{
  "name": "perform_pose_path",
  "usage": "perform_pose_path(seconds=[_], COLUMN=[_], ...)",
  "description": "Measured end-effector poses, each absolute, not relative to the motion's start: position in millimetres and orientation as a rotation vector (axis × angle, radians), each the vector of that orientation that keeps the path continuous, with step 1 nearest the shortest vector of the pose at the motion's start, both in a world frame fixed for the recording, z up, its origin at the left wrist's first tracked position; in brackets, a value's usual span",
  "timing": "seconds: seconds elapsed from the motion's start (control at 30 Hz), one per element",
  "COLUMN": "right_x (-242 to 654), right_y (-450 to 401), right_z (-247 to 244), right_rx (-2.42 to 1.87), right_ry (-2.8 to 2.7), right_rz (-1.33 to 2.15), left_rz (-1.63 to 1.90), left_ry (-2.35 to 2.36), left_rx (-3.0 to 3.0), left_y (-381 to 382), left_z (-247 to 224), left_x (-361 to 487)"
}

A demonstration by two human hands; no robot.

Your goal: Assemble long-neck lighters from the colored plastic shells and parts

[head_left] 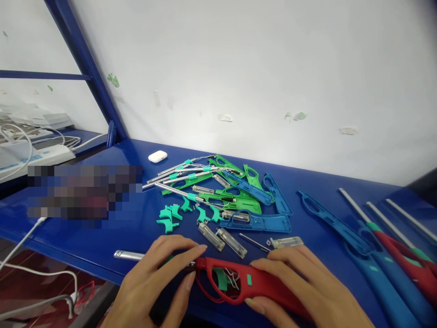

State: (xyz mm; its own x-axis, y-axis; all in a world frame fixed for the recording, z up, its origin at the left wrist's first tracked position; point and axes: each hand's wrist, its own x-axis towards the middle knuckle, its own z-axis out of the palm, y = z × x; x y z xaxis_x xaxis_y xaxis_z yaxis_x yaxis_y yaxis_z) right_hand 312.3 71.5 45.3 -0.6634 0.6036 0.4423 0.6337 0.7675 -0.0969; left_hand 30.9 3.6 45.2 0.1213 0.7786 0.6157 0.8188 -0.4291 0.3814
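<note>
A red lighter housing [257,278] lies across the near edge of the blue table, with a green trigger and thin wires showing in its opening. My left hand [157,282] pinches its narrow front end, where a metal tube [128,255] sticks out to the left. My right hand [300,287] grips the wide handle end, thumb below and fingers on top. Just beyond the housing lie clear fuel tanks [232,243] and a small screwdriver-like rod [254,241]. Several green triggers [166,224] are scattered beyond my left hand.
Green housing halves [244,202], blue housing halves [261,222] and metal tubes [177,191] lie mid-table. Lighters with red [392,241] and blue handles are at right. A white case [157,156] is at the back; a cable [23,241] hangs at left.
</note>
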Motion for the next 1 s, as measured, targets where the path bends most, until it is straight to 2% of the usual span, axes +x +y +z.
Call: perform_pose_path(seconds=[0.6, 1.0], right_x=[301.4, 296.3], right_y=[65.8, 65.2], right_z=[28.9, 27.1], right_rx=[-0.978, -0.978], right_ry=[-2.536, -2.515], right_rz=[-0.050, 0.021], left_rz=[-1.060, -1.080], left_ry=[-1.501, -1.512], left_rx=[-2.404, -2.414], left_y=[3.4, 6.5], left_z=[38.3, 37.2], left_x=[21.4, 18.2])
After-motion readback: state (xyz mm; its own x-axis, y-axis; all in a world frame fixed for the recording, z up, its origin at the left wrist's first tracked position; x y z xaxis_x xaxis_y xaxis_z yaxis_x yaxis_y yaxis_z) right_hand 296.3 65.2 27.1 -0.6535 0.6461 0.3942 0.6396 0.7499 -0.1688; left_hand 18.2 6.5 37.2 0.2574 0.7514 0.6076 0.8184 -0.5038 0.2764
